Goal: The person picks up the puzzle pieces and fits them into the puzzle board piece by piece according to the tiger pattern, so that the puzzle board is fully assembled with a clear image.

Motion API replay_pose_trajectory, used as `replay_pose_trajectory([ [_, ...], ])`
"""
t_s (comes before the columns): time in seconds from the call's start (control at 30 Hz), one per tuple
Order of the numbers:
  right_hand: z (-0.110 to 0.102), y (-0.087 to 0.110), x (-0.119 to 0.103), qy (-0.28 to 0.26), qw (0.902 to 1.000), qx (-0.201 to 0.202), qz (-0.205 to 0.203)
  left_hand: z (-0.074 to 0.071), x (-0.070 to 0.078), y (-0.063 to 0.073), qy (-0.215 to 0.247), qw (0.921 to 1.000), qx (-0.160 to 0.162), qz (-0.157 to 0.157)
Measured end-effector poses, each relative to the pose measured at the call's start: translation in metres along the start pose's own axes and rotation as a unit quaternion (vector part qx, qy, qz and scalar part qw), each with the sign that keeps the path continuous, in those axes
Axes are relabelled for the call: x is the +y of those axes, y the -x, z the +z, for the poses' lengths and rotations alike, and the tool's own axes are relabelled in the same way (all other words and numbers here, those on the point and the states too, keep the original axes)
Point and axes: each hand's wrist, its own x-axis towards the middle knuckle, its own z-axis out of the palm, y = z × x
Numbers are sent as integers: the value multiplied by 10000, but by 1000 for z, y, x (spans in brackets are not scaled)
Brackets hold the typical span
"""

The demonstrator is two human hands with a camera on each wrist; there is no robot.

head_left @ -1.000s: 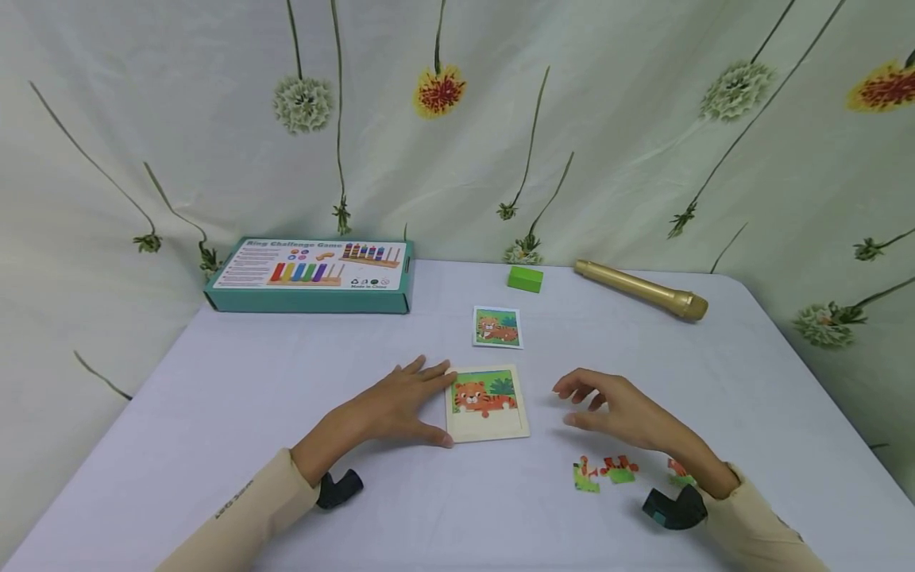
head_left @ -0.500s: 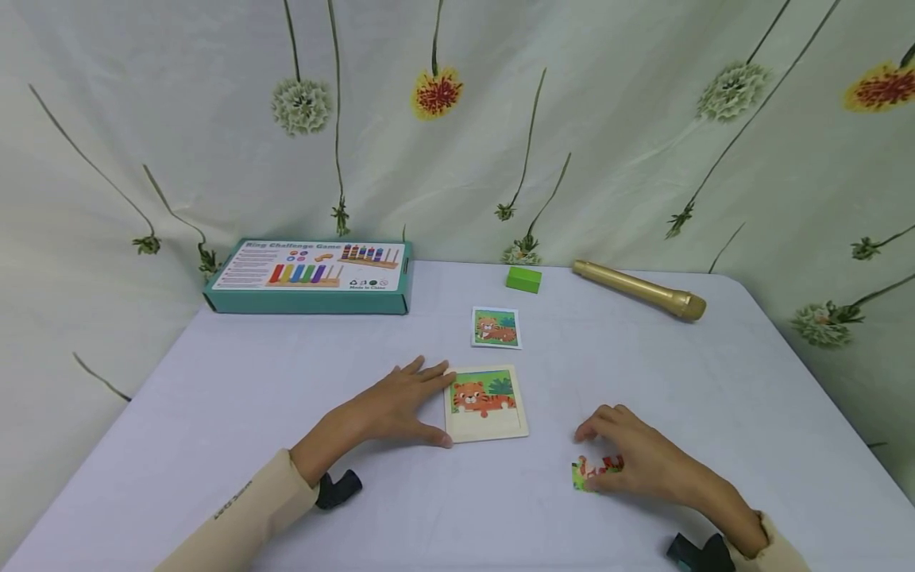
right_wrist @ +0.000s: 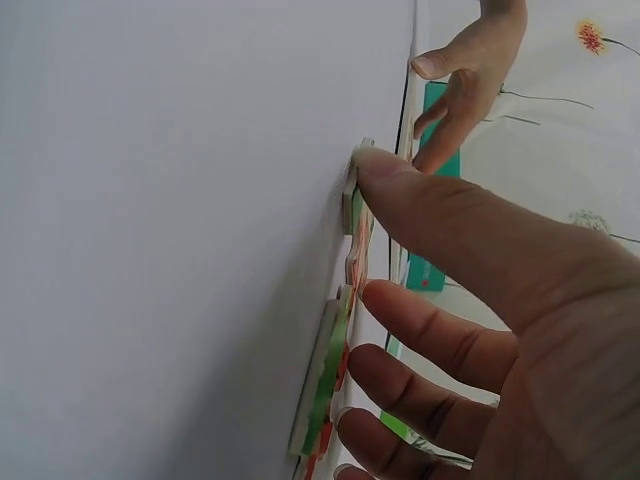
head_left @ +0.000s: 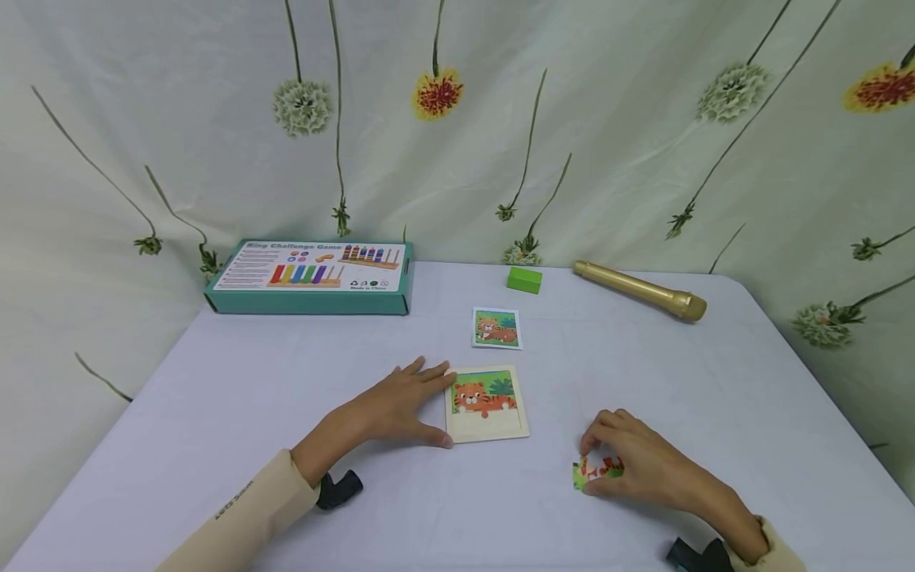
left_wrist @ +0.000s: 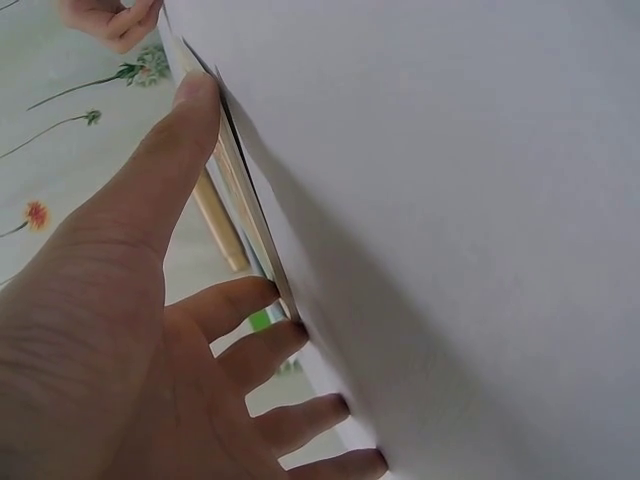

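Observation:
A square wooden puzzle board (head_left: pixel 489 429) lies mid-table, its upper part filled with a tiger picture and its lower strip bare wood. My left hand (head_left: pixel 400 405) rests at the board's left edge, fingers spread, thumb at the near corner. In the left wrist view, the thumb and two fingertips touch the board's edge. To the right, my right hand (head_left: pixel 643 461) pinches a green and orange puzzle piece (head_left: pixel 579 475) between thumb and index finger, low at the table. A second puzzle piece (head_left: pixel 612 467) sits beside it, partly covered by the hand. In the right wrist view, another puzzle piece (right_wrist: pixel 322 375) lies under the curled fingers.
Behind the board lies a small tiger picture card (head_left: pixel 496 328). Farther back are a green block (head_left: pixel 525 280), a gold microphone-shaped tube (head_left: pixel 639 291) and a teal Ring Challenge Game box (head_left: pixel 307 300) at the left. A flowered cloth (head_left: pixel 457 159) hangs behind the white table (head_left: pixel 429 508).
My right hand has come down and toward me from above the pieces, and its thumb and index finger have closed on the left piece. The left hand and the board have stayed in place.

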Motion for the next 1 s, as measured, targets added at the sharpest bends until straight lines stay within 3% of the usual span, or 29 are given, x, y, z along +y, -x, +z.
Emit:
replay_pose_trajectory([
  [0.47, 0, -2, -4, -199, 9995, -231, 128, 0, 0, 0, -12, 10000, -6, -10],
  [1.0, 5, -4, -7, -654, 9978, 44, 81, 0, 1, 1, 19, 10000, 10, -27],
])
